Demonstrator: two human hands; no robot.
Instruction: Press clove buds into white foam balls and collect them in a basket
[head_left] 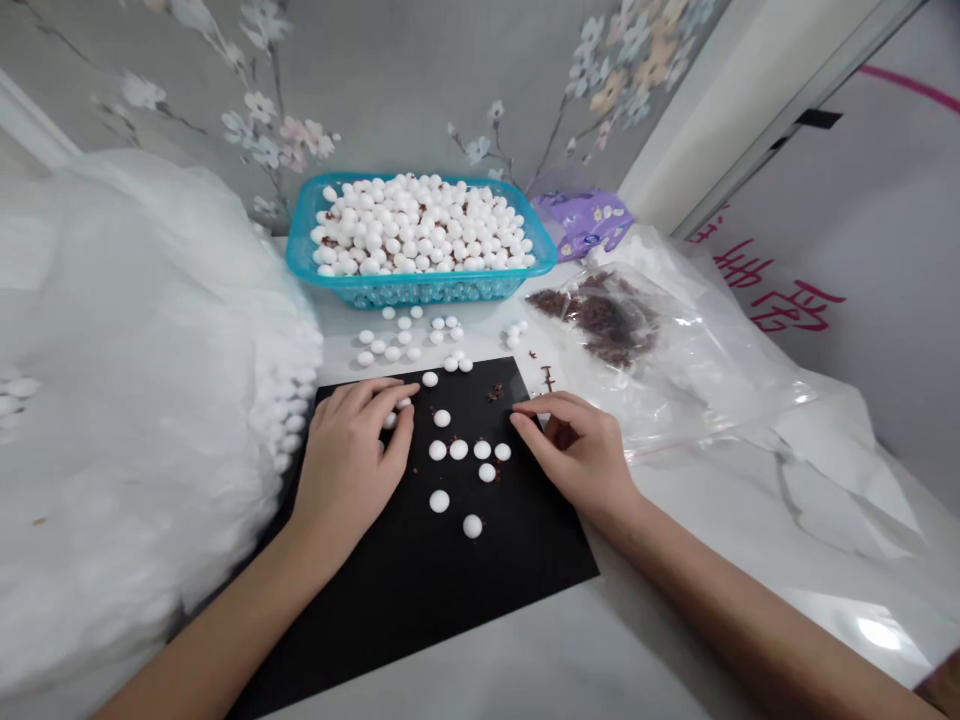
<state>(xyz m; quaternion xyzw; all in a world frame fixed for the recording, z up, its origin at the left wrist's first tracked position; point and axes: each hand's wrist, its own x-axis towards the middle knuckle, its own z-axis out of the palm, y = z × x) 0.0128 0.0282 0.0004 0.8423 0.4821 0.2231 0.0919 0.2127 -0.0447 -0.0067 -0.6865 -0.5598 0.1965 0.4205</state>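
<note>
Several white balls [439, 501] lie scattered on a black sheet [352, 610]. My left hand [356, 445] rests over the sheet's upper left part, thumb and fingers apart around a pair of white balls [390, 421]; whether it grips them is hard to make out. At the sheet's right edge, my right hand [574, 445] has its thumb and forefinger tips close together, and anything between them is too small to see. Small brown pieces [495, 393] lie on the sheet to the left of my right fingertips.
Behind the sheet stands a blue basket [420, 290] full of white balls, with loose balls [405, 338] before it. A clear bag [615, 320] of brown pieces lies right, near a purple packet [589, 222]. A large bag [135, 400] of white balls bulges at left.
</note>
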